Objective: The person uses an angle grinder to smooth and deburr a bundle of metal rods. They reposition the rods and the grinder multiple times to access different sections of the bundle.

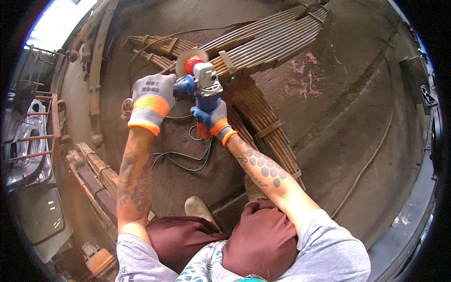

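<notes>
I hold a blue and grey angle grinder (205, 84) with both gloved hands. My left hand (152, 96), in a grey and orange glove, grips its blue side handle. My right hand (212, 120), in a blue and grey glove, is wrapped around the rear body. The grinder's disc (189, 61), with a red centre, meets the top of a long curved leaf spring stack (263, 44) lying on the dirty floor. The tool's black cable (185, 157) loops on the ground below my hands.
Another rusty leaf spring pack (265, 127) runs diagonally under the first one. More spring packs (96, 171) lie at the left beside a metal rack (37, 136). My shoe (197, 207) and knees are at the bottom. A thin cable (371, 160) curves at right.
</notes>
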Motion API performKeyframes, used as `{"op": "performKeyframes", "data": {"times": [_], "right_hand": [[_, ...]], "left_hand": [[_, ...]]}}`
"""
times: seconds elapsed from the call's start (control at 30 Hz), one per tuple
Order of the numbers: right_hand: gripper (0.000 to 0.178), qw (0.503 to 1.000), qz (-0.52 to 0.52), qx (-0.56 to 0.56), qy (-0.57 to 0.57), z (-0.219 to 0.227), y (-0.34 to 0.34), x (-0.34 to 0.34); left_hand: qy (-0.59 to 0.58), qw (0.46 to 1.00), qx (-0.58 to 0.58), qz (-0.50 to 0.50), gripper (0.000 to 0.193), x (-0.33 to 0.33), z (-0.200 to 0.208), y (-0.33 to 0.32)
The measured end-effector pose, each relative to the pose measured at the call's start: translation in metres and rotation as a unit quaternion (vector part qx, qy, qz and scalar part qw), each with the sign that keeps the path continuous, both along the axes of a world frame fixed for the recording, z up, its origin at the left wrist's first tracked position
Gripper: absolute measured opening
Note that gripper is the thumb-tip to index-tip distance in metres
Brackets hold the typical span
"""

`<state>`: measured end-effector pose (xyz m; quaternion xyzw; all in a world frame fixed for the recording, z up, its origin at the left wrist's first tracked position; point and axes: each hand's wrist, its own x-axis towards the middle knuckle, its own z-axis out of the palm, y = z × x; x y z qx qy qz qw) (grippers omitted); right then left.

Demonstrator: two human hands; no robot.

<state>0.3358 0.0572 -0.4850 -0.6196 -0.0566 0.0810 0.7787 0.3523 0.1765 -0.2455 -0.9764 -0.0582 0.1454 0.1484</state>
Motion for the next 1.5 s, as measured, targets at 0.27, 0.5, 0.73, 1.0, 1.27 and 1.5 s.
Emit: {"op": "performKeyframes", "data": {"times": [0.27,0.5,0.73,1.0,1.27,1.5], "right_hand": [[0.040,0.999,-0.011,0.025,0.033,0.010,0.008,-0.003],[0.044,0.998,-0.034,0.020,0.039,0.020,0.013,-0.009],[0.032,0.998,-0.052,0.041,0.015,0.008,0.016,-0.002],[0.035,0.998,-0.057,0.025,-0.020,0.012,0.012,-0.005],[0.044,0.998,-0.020,0.018,0.052,0.011,0.012,-0.003],[0.063,0.996,0.027,0.019,0.082,0.009,0.026,-0.026]], "left_hand": [[0.025,0.999,0.044,-0.001,0.024,0.018,0.006,-0.002],[0.036,0.998,0.037,-0.023,0.023,0.020,0.023,-0.010],[0.030,0.998,0.045,-0.039,0.026,0.027,0.029,-0.016],[0.048,0.998,0.039,0.010,0.022,0.019,0.020,-0.010],[0.056,0.997,0.044,-0.017,0.026,0.024,0.012,-0.001],[0.074,0.995,0.021,0.056,0.027,-0.006,0.013,0.015]]}}
